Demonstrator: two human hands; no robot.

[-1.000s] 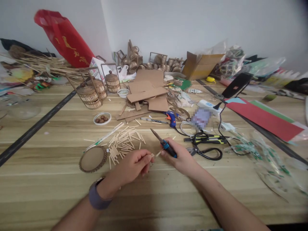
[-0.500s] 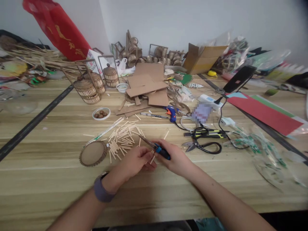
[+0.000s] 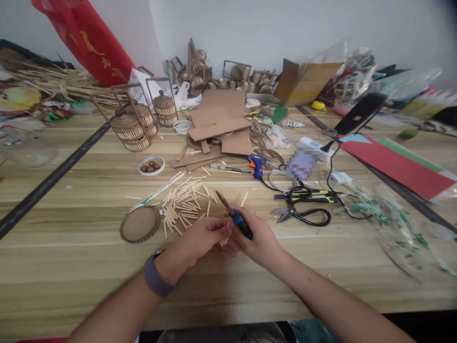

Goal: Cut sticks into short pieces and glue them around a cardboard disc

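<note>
My right hand [image 3: 260, 237] is closed round the blue-and-black handle of a tool [image 3: 242, 224] with a long pointed metal end, tilted up and left; whether it is a knife or pliers I cannot tell. My left hand [image 3: 210, 237] pinches a few short wooden sticks [image 3: 224, 242], partly hidden by the fingers, right beside the tool's handle. A loose pile of short wooden sticks [image 3: 183, 205] lies just beyond my left hand. Left of the pile rests a round cardboard disc [image 3: 140, 225] with a braided-looking brown rim.
Black-handled shears [image 3: 303, 215], a yellow-black cutter [image 3: 323, 195] and a blue glue gun [image 3: 257, 169] lie to the right. Cardboard pieces [image 3: 219, 114] are stacked in the middle. A white lid [image 3: 159, 171] holds brown balls [image 3: 151, 166]. Small lidded baskets [image 3: 130, 131] stand at the back left.
The tool's pointed end has swung more upright and to the right. The sticks in my left hand have shifted lower in the fingers. The view has moved slightly.
</note>
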